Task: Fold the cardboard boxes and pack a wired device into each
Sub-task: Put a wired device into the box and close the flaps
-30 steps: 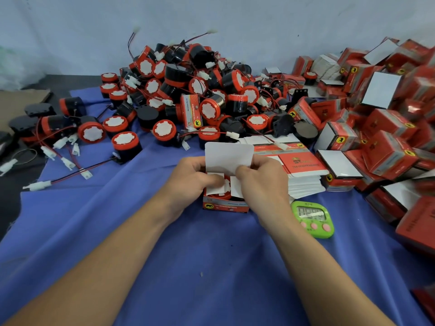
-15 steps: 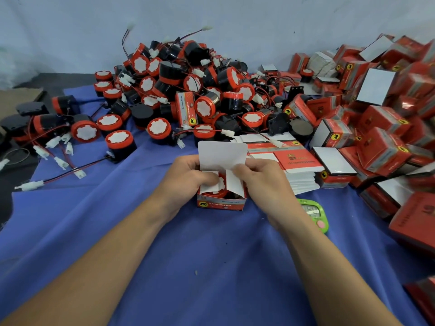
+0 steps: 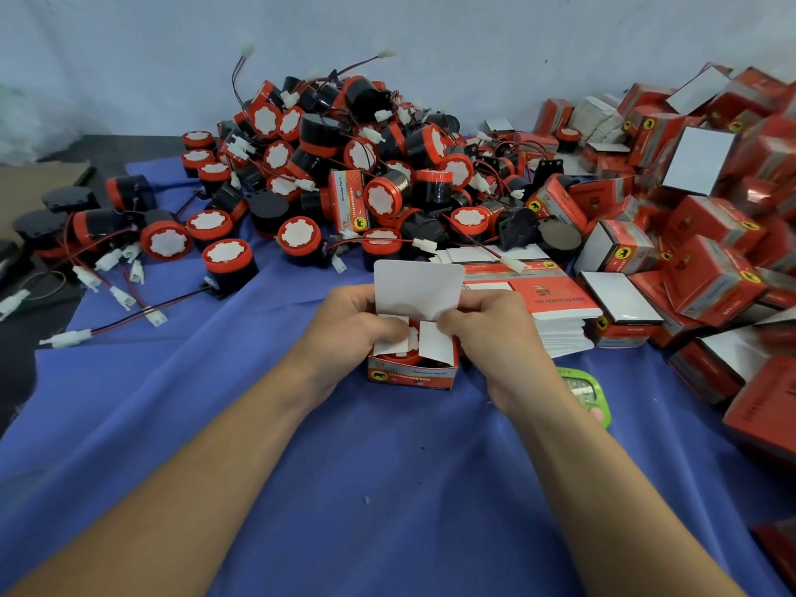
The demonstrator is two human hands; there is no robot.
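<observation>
A small red cardboard box (image 3: 411,374) stands on the blue cloth (image 3: 387,489) in the middle, its white top flap (image 3: 418,293) upright. Inside it sits a red-and-black wired device (image 3: 409,349), partly covered by the white side flaps. My left hand (image 3: 349,333) grips the box's left side and its thumb presses the left flap down. My right hand (image 3: 495,333) holds the right side and pinches the right flap. A stack of flat unfolded boxes (image 3: 547,303) lies just right of my hands.
A big heap of loose red-and-black wired devices (image 3: 344,178) fills the back middle and left. Many packed red boxes (image 3: 710,234) are piled at the right. A green timer (image 3: 586,392) lies by my right wrist. A bare dark surface shows at the far left.
The view shifted slightly. Both hands stay on the box, and the side flaps have been pushed lower over the device inside.
</observation>
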